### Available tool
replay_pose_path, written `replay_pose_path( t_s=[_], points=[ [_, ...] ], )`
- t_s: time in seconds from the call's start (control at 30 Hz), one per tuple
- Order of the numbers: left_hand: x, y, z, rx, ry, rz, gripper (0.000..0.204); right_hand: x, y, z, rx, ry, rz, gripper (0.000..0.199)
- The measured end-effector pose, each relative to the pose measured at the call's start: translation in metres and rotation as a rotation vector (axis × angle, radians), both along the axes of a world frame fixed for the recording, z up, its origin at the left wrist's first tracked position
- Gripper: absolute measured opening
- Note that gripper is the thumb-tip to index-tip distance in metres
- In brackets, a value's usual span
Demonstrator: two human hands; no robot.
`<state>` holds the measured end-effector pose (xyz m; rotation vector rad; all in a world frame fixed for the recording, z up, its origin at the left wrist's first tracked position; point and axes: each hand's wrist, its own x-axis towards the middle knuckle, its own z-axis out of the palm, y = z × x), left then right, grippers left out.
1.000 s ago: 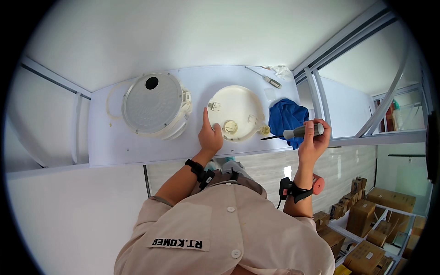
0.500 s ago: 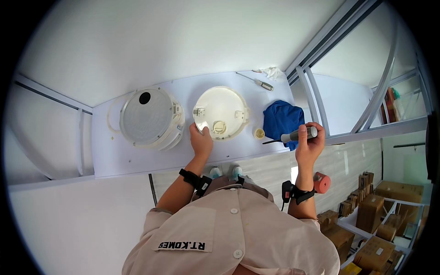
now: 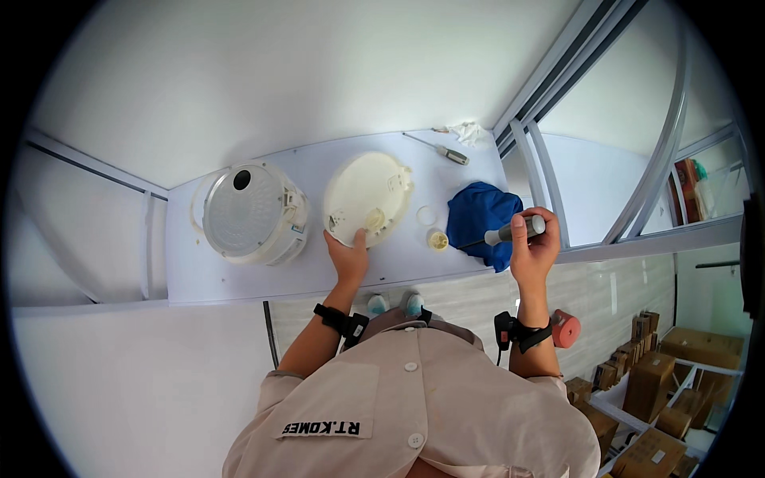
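My left hand (image 3: 347, 256) grips the near edge of a round cream plastic lid (image 3: 355, 187), thumb on its inner face. The lid is tilted, its right side raised off the table. Moulded fittings and a round cap-like part show on its inner side. My right hand (image 3: 535, 245) is closed around the grey handle of a screwdriver (image 3: 510, 231). Its shaft points left across a crumpled blue cloth (image 3: 480, 213). A small yellowish round part (image 3: 437, 240) lies left of the cloth, and a thin pale ring (image 3: 427, 216) sits just beyond it.
A round white appliance (image 3: 253, 213) with a dark hole in its top stands at left. A second screwdriver (image 3: 453, 155) and a crumpled white tissue (image 3: 467, 132) lie at the table's far right. Metal frame bars (image 3: 548, 179) border the right side. Cardboard boxes (image 3: 647, 386) stand lower right.
My left hand has tilted the lid up from flat and shifted it slightly left. The pale ring now shows beside it. My right hand still holds the screwdriver, a little lower.
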<state>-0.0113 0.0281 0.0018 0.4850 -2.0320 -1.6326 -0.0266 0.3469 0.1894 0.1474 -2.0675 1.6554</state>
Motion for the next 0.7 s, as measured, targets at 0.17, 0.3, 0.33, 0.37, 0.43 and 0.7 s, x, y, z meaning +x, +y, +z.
replay_pose_path(
  t_s=[0.17, 0.3, 0.33, 0.37, 0.43, 0.7],
  points=[
    [-0.004, 0.024, 0.047, 0.307, -0.161, -0.025, 0.050, -0.003, 0.014, -0.006, 0.020, -0.002, 0.016, 0.028],
    [-0.012, 0.026, 0.036, 0.142, -0.144, -0.009, 0.044, -0.002, 0.021, 0.002, 0.021, -0.026, 0.032, 0.029],
    [-0.017, 0.021, 0.010, 0.049, -0.091, -0.005, 0.046, -0.004, 0.022, 0.004, 0.022, -0.025, 0.039, 0.029],
    [-0.022, 0.020, -0.005, -0.045, -0.038, -0.010, 0.047, -0.004, 0.025, 0.003, 0.023, -0.024, 0.036, 0.029],
    [-0.028, 0.028, 0.003, -0.145, -0.022, -0.019, 0.041, -0.003, 0.030, 0.004, 0.035, -0.015, 0.021, 0.029],
    [-0.043, 0.032, 0.007, -0.382, 0.176, -0.140, 0.027, 0.002, 0.043, 0.005, 0.076, 0.012, -0.005, 0.028]
  ],
)
